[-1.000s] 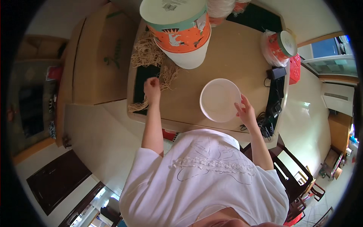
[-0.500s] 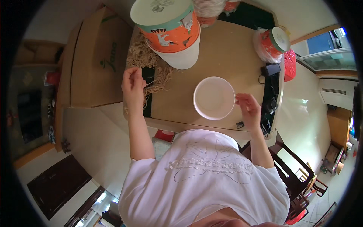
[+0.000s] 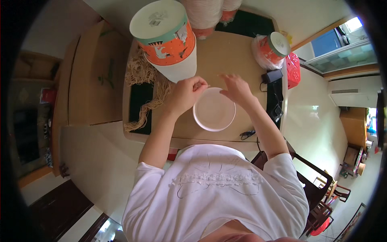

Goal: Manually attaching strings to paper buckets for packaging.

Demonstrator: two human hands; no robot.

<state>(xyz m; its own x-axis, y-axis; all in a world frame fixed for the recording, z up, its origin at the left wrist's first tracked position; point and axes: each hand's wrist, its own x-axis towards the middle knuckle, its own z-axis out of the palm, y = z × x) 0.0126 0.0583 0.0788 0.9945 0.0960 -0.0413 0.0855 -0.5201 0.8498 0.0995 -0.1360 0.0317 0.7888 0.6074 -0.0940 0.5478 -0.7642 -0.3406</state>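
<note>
Through my head view, the left hand (image 3: 186,93) has its fingers curled in with the tips drawn together; I can't tell whether anything thin is pinched there. The right hand (image 3: 238,89) is released, its fingers stretched forward and slightly blurred, the thumb apart. Both hang over the far rim of the white tub (image 3: 214,109), though I can't make out whether either touches it. That tub sits mouth up on the tan tabletop (image 3: 234,54), near the table's front edge. Beyond the left hand I see a tall upside-down stack of orange-and-white tubs (image 3: 167,50), with loose tan strands (image 3: 139,69) lying beside it. Farther back are stacked white containers (image 3: 203,14). Over on my right are a plastic-wrapped orange tub (image 3: 271,50), a black adapter (image 3: 272,76) and a red basket (image 3: 293,69); at far left, a big cardboard box (image 3: 96,76).
</note>
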